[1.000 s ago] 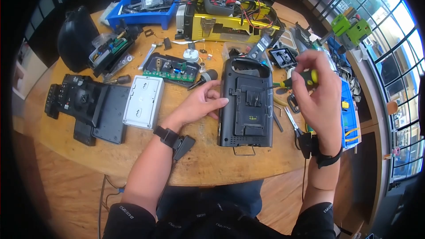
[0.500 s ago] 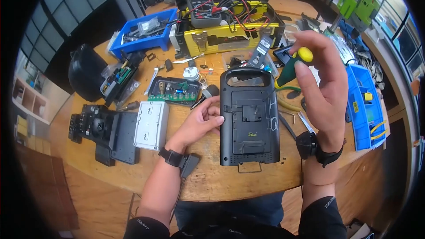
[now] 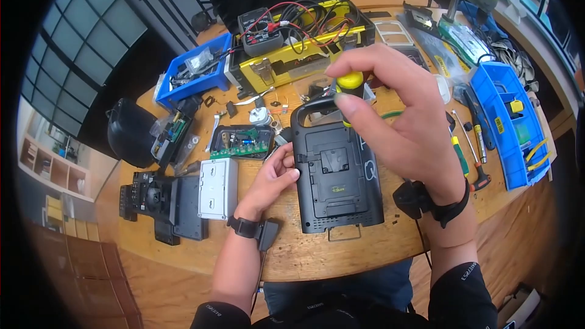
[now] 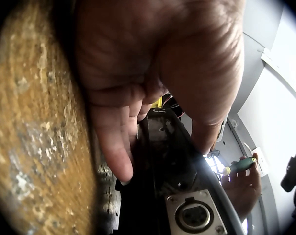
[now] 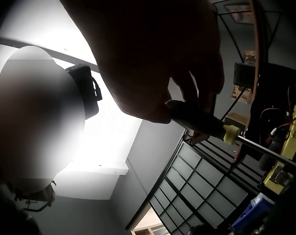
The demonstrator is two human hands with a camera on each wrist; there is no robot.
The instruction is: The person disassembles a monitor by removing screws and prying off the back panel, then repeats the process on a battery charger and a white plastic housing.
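Observation:
A black handled device [image 3: 332, 192] with a battery plate on its face stands in front of me on the wooden table. My left hand [image 3: 272, 176] grips its left edge, the thumb on the near face and the fingers behind. The left wrist view shows a round metal socket [image 4: 193, 215] on that side, below the thumb and fingers. Over the device's upper right part, my right hand [image 3: 411, 125] pinches a screwdriver [image 5: 202, 119] with a green and yellow handle. Its yellow end [image 3: 350, 80] points up at the head camera, and the hand hides where the tip lies.
A white box [image 3: 217, 189] and black equipment parts [image 3: 186, 207] lie left of the device. Behind them are an open housing with a circuit board [image 3: 241, 146] and a blue bin [image 3: 198, 79]. A yellow toolbox [image 3: 286, 64] stands at the back, a blue tray [image 3: 506, 125] at the right.
The screwdriver has moved from the middle of the battery plate to the device's upper right part and turned more upright. The left hand keeps its grip. The head view has shifted.

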